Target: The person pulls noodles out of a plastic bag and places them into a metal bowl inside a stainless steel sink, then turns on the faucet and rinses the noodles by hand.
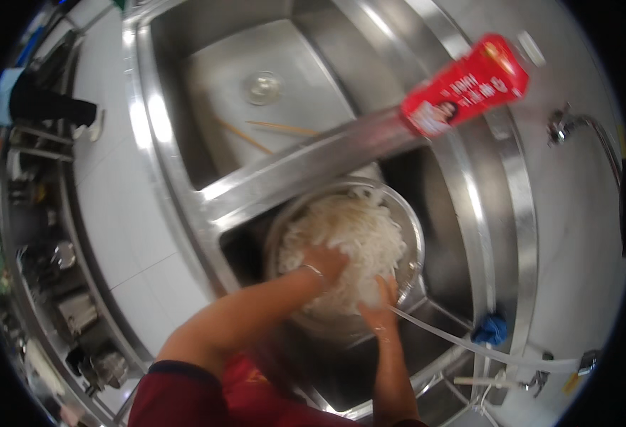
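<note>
A round metal bowl full of white, noodle-like strands in cloudy liquid sits in the lower basin. My left hand, with a band at its wrist, presses into the strands; its fingertips are blurred and partly hidden. Against the strands near the bowl's lower right side is my right hand, thumb and fingers apart. A pale, translucent hose runs from a tap at the lower right to my right hand, where its end is hidden.
A metal divider separates the basins. Wooden chopsticks lie in the upper basin near its drain. A red packet rests across the sink's edge. A blue cloth lies at the right; a person's dark-clad leg shows at left.
</note>
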A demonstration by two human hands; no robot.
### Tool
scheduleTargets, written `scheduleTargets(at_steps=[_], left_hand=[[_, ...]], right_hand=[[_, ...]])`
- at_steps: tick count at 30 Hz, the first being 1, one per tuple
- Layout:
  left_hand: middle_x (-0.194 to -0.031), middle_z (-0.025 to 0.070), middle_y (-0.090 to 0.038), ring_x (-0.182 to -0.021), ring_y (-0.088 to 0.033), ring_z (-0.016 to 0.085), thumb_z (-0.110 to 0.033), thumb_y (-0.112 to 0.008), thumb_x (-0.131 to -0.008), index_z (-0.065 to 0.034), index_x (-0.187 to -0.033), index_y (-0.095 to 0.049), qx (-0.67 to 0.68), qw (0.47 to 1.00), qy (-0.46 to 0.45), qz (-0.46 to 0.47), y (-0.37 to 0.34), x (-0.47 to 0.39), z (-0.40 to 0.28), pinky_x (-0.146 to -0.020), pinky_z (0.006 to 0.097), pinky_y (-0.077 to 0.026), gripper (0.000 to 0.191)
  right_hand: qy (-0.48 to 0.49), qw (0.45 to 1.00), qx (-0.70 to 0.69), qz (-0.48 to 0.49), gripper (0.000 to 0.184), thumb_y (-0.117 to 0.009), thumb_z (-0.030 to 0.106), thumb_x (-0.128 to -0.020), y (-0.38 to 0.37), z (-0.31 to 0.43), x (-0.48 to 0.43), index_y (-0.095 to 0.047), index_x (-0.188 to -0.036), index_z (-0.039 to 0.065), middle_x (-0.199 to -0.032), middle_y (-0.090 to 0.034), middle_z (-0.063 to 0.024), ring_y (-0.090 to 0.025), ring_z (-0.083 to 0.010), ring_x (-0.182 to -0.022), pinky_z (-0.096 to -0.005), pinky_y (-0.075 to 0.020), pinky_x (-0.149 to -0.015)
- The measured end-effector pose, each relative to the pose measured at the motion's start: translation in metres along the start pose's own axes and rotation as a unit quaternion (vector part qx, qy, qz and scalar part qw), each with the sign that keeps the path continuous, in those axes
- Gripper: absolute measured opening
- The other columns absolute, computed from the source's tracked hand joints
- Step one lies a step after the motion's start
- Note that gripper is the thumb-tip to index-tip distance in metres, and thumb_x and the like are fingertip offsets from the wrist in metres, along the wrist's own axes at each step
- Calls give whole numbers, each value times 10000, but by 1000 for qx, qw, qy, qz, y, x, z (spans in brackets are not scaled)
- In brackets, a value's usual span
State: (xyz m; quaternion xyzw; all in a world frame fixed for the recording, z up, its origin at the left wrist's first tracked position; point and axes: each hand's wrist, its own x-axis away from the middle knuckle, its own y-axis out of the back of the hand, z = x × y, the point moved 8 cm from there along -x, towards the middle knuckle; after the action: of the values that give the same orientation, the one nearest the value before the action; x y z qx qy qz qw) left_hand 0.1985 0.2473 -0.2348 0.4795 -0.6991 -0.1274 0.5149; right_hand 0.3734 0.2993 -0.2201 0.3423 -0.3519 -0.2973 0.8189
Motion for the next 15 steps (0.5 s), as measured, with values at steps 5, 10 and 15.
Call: scheduleTargets(at_steps=[5,10,15], left_hand=[[-1388,63,-383,-1189,-469,318,-208,-628,-823,-253,-1453,-276,-51,998,32,-22,-18,-13,9,-892,650,-380,723],[-1221,62,-497,-1103,-515,345,-149,-662,-758,-244,-1272,-491,-13,995,59,-81,-32,-51,3,-806,554,-473,550],[-1113,88,-564,-1030,-579,340,-135,-654,-743,-178,-1059,-647,136,975,161,-73,-33,-63,15,-803,461,-502,319]], right_hand=[[-84,993,78,-5,943,-846,323,-560,-66,10,4,-394,-1358,104,-1397,-295,-314,-298,-467,-1294,-501,-309,-1052],[-194,971,2,-142,790,-837,294,-587,-90,-52,-31,-490,-1267,89,-1209,-502,-254,-460,-454,-1145,-478,-410,-933],[-214,950,-199,-112,478,-764,200,-673,-49,-31,-45,-619,-1101,43,-996,-657,-175,-634,-329,-928,-370,-496,-796]])
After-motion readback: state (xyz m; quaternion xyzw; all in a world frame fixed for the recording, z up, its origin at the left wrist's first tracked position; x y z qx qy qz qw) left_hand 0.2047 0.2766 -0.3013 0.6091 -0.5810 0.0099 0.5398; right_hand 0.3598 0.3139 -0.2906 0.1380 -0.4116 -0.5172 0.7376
